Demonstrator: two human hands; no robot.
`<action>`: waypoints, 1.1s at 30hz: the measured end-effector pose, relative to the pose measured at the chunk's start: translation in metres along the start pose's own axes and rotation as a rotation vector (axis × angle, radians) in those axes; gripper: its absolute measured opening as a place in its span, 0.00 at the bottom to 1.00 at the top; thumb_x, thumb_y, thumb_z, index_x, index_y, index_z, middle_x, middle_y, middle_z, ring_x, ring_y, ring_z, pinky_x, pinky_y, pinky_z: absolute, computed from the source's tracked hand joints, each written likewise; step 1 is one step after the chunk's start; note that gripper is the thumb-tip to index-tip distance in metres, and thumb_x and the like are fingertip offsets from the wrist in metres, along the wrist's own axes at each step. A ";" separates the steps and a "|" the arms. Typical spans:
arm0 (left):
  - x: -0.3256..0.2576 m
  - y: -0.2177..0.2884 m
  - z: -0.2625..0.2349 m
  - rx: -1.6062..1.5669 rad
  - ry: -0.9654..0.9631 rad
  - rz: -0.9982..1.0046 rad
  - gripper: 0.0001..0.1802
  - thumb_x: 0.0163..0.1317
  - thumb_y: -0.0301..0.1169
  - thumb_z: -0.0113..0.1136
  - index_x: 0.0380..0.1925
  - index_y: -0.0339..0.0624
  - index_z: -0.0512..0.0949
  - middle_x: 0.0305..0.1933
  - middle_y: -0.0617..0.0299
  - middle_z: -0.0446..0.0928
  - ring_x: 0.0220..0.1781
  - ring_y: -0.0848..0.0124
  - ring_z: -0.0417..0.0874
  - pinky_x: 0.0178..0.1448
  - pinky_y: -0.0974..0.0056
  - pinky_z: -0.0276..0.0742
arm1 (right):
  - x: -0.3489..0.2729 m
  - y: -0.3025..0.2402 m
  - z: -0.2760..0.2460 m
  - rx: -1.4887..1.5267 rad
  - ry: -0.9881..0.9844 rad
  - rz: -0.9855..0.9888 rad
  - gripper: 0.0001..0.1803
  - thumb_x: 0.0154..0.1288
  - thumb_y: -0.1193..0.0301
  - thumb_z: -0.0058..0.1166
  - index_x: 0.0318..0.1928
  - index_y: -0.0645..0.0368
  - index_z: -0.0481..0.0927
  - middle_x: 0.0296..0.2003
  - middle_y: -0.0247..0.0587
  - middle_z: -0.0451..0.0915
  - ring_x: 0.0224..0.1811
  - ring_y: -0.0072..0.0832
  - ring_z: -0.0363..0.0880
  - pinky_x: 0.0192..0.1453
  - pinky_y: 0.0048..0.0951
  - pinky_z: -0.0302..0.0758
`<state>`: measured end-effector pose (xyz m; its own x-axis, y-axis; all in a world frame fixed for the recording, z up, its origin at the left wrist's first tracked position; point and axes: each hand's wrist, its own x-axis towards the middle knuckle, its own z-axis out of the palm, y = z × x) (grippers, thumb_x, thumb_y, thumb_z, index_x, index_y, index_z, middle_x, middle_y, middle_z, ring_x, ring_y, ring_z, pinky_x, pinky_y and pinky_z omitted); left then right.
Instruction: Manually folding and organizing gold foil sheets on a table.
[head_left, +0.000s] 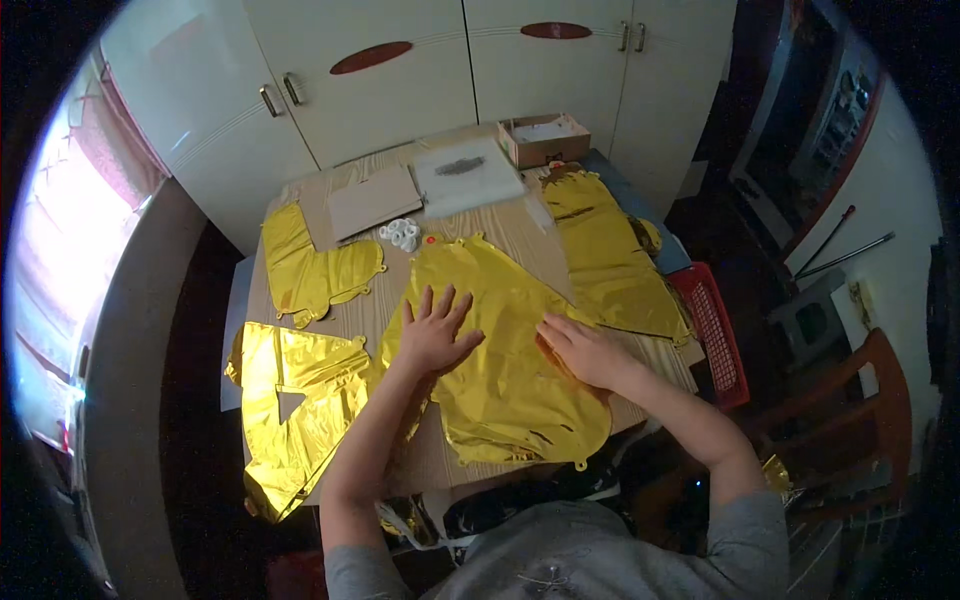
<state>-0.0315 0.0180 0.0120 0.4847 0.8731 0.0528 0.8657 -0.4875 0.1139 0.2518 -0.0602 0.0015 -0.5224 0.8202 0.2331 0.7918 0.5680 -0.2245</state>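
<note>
A flat gold foil balloon (490, 330) lies in front of me on the wood-patterned table, with small tabs along its edge. My left hand (435, 335) rests on its left part, palm down with fingers spread. On its right part lies my right hand (585, 352), fingers stretched out and close together; its thumb is hidden. Near the left hand is a gold foil balloon with a triangular hole (305, 410), and beyond that a bent gold foil piece (315, 265). Another stack of gold foil (610, 255) lies to the far right of my right hand.
White rings or tape rolls (401, 234) sit beyond the middle balloon. Behind them are a cardboard sheet (372, 202), a clear plastic bag (466, 178) and an open cardboard box (545, 138). A red basket (712, 335) stands off the table's right side, near a wooden chair (880, 420).
</note>
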 end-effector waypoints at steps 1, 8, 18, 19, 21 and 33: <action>0.000 0.000 0.001 -0.001 -0.003 -0.001 0.41 0.60 0.64 0.43 0.69 0.57 0.57 0.75 0.54 0.52 0.76 0.46 0.45 0.72 0.32 0.38 | 0.004 0.006 -0.002 -0.053 -0.020 -0.027 0.23 0.67 0.69 0.44 0.62 0.60 0.66 0.63 0.48 0.65 0.63 0.43 0.68 0.66 0.42 0.66; 0.012 0.001 0.002 -0.035 -0.044 0.071 0.39 0.61 0.60 0.46 0.70 0.57 0.56 0.75 0.54 0.51 0.76 0.45 0.46 0.70 0.31 0.42 | 0.005 0.012 -0.004 -0.023 0.021 0.002 0.21 0.68 0.69 0.40 0.60 0.55 0.70 0.63 0.40 0.67 0.62 0.41 0.69 0.65 0.40 0.66; 0.033 -0.001 0.009 0.015 0.001 0.101 0.37 0.64 0.58 0.42 0.70 0.58 0.55 0.75 0.55 0.52 0.76 0.47 0.47 0.70 0.30 0.39 | 0.005 0.013 -0.006 -0.104 0.122 -0.150 0.19 0.63 0.67 0.48 0.55 0.53 0.75 0.61 0.41 0.69 0.63 0.37 0.69 0.67 0.44 0.64; 0.032 0.001 0.009 0.020 0.003 0.100 0.37 0.64 0.57 0.42 0.70 0.58 0.55 0.75 0.55 0.51 0.76 0.47 0.47 0.70 0.30 0.38 | 0.004 0.016 -0.004 -0.107 0.103 -0.156 0.19 0.63 0.67 0.48 0.55 0.52 0.75 0.60 0.40 0.70 0.63 0.35 0.69 0.67 0.44 0.64; 0.029 0.003 0.010 0.033 0.002 0.083 0.37 0.64 0.57 0.42 0.70 0.57 0.55 0.75 0.55 0.51 0.76 0.47 0.47 0.70 0.30 0.37 | 0.005 0.018 -0.002 -0.091 0.068 -0.169 0.18 0.62 0.66 0.48 0.54 0.50 0.76 0.59 0.38 0.72 0.63 0.33 0.70 0.68 0.44 0.63; 0.020 0.006 0.007 0.004 0.032 0.057 0.37 0.63 0.58 0.42 0.69 0.56 0.58 0.74 0.54 0.53 0.76 0.47 0.48 0.71 0.31 0.37 | 0.000 0.016 -0.003 -0.030 0.102 -0.140 0.17 0.59 0.70 0.51 0.50 0.49 0.80 0.55 0.36 0.76 0.61 0.33 0.72 0.68 0.43 0.62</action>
<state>-0.0160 0.0322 0.0068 0.5291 0.8437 0.0908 0.8372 -0.5364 0.1063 0.2658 -0.0513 0.0003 -0.5942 0.7216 0.3554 0.7238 0.6724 -0.1550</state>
